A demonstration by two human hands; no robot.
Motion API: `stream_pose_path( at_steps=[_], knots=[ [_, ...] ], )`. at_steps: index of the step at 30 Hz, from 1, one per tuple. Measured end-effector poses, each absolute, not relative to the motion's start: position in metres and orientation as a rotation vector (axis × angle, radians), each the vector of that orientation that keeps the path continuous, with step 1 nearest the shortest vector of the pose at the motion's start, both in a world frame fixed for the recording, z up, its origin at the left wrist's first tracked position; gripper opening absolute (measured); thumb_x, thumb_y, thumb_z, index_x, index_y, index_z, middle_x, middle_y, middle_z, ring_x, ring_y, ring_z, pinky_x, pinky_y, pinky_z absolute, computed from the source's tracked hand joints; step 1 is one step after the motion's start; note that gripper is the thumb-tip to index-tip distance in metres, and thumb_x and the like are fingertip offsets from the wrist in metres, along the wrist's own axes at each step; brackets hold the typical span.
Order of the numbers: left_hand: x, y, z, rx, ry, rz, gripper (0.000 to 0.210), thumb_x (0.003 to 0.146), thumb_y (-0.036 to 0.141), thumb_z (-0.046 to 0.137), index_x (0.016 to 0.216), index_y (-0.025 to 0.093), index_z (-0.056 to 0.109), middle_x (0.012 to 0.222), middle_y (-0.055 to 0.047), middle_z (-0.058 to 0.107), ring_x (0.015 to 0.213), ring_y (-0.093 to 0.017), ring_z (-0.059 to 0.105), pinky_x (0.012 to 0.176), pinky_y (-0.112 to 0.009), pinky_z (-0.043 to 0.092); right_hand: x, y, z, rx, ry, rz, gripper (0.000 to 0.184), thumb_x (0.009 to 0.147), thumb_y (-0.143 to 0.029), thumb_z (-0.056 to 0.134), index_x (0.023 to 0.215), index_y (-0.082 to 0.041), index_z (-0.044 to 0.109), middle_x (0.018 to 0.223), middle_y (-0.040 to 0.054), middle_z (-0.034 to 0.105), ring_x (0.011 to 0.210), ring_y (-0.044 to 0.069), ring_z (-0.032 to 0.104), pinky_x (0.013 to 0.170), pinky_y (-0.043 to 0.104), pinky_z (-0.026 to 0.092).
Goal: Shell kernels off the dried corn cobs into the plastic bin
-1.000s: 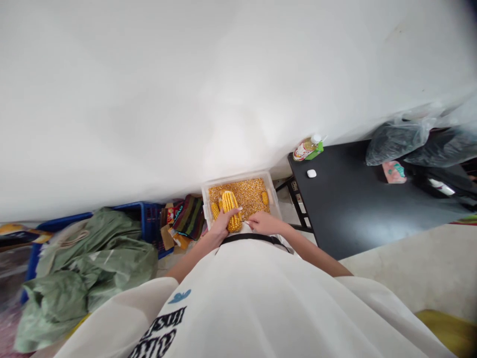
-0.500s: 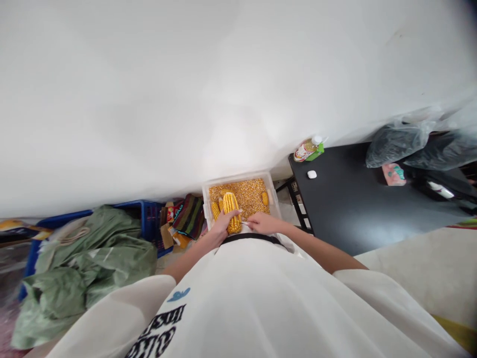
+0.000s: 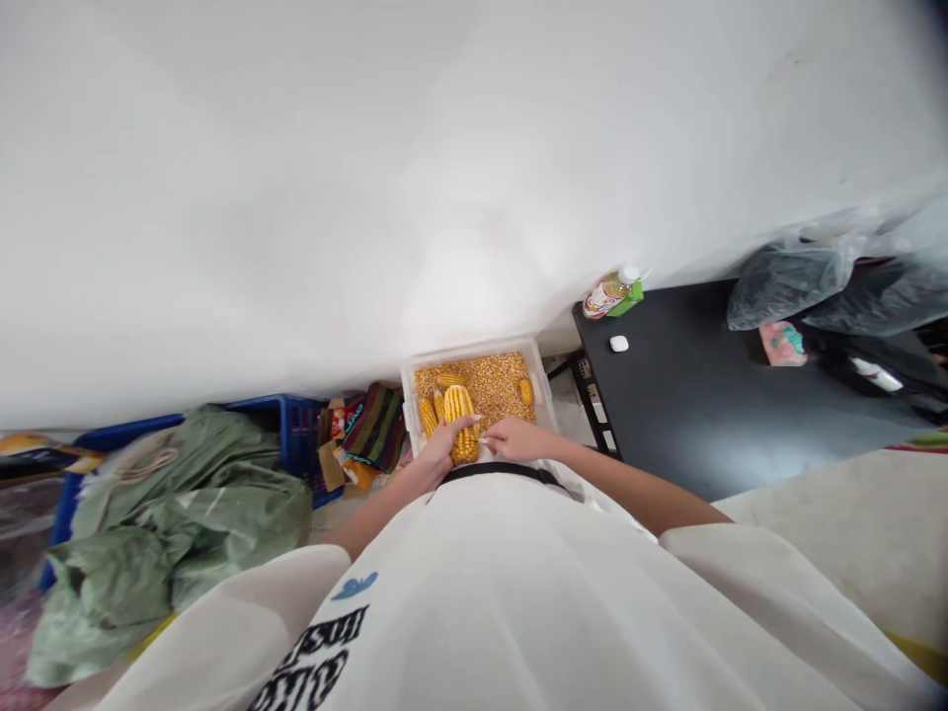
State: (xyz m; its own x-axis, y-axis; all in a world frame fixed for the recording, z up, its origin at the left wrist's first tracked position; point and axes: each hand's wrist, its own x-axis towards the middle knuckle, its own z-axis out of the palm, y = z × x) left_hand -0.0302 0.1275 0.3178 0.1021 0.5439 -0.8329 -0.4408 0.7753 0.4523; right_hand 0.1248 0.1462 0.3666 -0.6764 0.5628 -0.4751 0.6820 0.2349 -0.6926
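My left hand (image 3: 440, 444) is closed around the lower part of a yellow corn cob (image 3: 460, 407), its thumb across the front. The cob stands tilted over a clear plastic bin (image 3: 544, 395) holding loose corn kernels (image 3: 496, 380). Close by on the right, my right hand (image 3: 514, 439) is closed in a pinch on a thin pale tool (image 3: 484, 441), whose tip points at the cob's side; most of it is hidden by the fingers. More cobs (image 3: 428, 417) lie in the bin's left part, and a short cob piece (image 3: 525, 391) rests on the kernels at right.
Left of the bin are a striped cloth (image 3: 376, 430) and a blue crate (image 3: 296, 434) with green fabric (image 3: 199, 504). To the right, a black table (image 3: 688, 395) bears a bottle (image 3: 607, 294), a small white case (image 3: 619, 344) and dark plastic bags (image 3: 789, 281). A white wall rises behind.
The upper end of the held cob has come down slightly towards me, showing more of a cob lying behind it. My right hand has shifted slightly left, closer to the held cob.
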Motion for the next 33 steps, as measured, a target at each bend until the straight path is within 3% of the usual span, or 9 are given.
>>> stream_pose_path(
  at_steps=[7,13,27,33],
  knots=[
    [-0.028,0.128,0.32,0.088,1.337,0.771,0.045,0.056,0.016,0.072,0.098,0.015,0.054,0.065,-0.004,0.061,0.06,-0.02,0.061,0.053,-0.03,0.049,0.12,0.125,0.361,1.377,2.389,-1.147,0.035,0.089,-0.028,0.035,0.078,-0.012,0.064,0.077,0.0093,0.067,0.064,0.014,0.054,0.059,0.024,0.031],
    [-0.024,0.13,0.317,0.038,1.262,0.827,0.043,0.058,0.02,0.072,0.096,0.014,0.054,0.071,-0.005,0.063,0.066,-0.019,0.063,0.058,-0.029,0.051,0.111,0.124,0.357,1.498,2.323,-1.055,0.033,0.089,-0.025,0.034,0.087,-0.011,0.064,0.086,0.0121,0.067,0.073,0.017,0.059,0.064,0.025,0.034],
    [-0.026,0.141,0.318,-0.006,1.27,0.765,0.039,0.056,0.022,0.073,0.09,0.016,0.055,0.071,-0.006,0.062,0.069,-0.022,0.064,0.063,-0.035,0.052,0.124,0.132,0.369,1.597,2.245,-1.373,0.037,0.091,-0.029,0.033,0.076,-0.013,0.063,0.076,0.0061,0.064,0.066,0.012,0.051,0.06,0.022,0.031],
    [-0.027,0.142,0.319,0.027,1.287,0.831,0.045,0.058,0.021,0.072,0.098,0.017,0.053,0.073,-0.003,0.06,0.069,-0.02,0.063,0.064,-0.033,0.052,0.128,0.129,0.379,1.541,2.311,-1.386,0.033,0.089,-0.026,0.034,0.076,-0.013,0.062,0.073,0.0049,0.063,0.064,0.011,0.05,0.058,0.022,0.03]
  ],
)
